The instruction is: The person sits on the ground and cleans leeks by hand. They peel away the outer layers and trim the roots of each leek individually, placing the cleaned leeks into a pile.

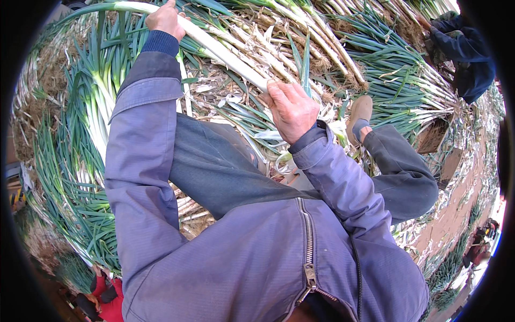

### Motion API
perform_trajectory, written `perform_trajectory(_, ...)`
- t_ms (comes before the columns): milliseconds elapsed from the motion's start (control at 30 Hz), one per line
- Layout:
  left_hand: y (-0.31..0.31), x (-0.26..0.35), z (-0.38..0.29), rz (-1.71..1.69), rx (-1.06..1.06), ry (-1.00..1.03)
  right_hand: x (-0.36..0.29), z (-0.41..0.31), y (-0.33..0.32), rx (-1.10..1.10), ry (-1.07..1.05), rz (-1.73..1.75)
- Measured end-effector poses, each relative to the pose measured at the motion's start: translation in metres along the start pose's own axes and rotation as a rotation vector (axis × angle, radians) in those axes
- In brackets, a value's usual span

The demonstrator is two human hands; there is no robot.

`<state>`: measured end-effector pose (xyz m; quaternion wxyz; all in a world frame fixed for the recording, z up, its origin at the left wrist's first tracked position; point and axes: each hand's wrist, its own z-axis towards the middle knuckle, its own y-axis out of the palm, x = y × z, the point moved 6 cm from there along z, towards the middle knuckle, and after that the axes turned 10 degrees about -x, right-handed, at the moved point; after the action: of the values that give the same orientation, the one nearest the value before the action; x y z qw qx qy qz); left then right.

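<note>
A long white-stemmed scallion (225, 56) stretches between my two hands, its green leaves bending away to the upper left. My left hand (165, 22) is wrapped around the upper stem, where white turns to green. At the lower end, the fingers of my right hand (291, 108) pinch the base of the stalk. The fingers hide the very tip, so I cannot tell whether roots are on it. Beneath the stalk lie unpeeled scallions (273, 60) with dry, brownish skins. Peeled leaf scraps (257, 124) are scattered on the ground between my legs.
Cleaned scallions (98, 96) are heaped along my left side. Another pile (394, 72) with green leaves lies to the upper right, near a person in dark clothing (462, 52). At the lower left sits a person in red (108, 298). My shoe (359, 114) rests beside the scraps.
</note>
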<state>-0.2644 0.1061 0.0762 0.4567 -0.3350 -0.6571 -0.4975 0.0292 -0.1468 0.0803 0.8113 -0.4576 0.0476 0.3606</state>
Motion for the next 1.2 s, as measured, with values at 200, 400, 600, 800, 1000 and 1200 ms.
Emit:
perform_trajectory(200, -0.014, -0.008, 0.01, 0.009, 0.0, 0.012, 0.007, 0.003, -0.01, 0.035, 0.002, 0.007)
perform_trajectory(400, -0.015, -0.014, 0.011, -0.014, 0.024, -0.014, 0.012, 0.002, 0.005, -0.026, -0.004, -0.096)
perform_trajectory(600, 0.0, 0.006, 0.006, 0.027, 0.01, 0.179, 0.067, -0.019, 0.035, -0.169, 0.224, -0.044)
perform_trajectory(800, -0.067, 0.077, 0.029, 0.281, 0.079, 0.477, 0.15, -0.107, 0.102, -0.775, 0.32, -0.035)
perform_trajectory(1000, -0.204, 0.133, 0.062, 0.723, 0.232, 0.414, 0.09, -0.167, 0.182, -1.261, -0.047, -0.113)
perform_trajectory(1200, -0.372, 0.129, 0.051, 1.955, 0.665, 0.141, 0.127, -0.237, 0.173, -1.268, 0.054, -0.118)
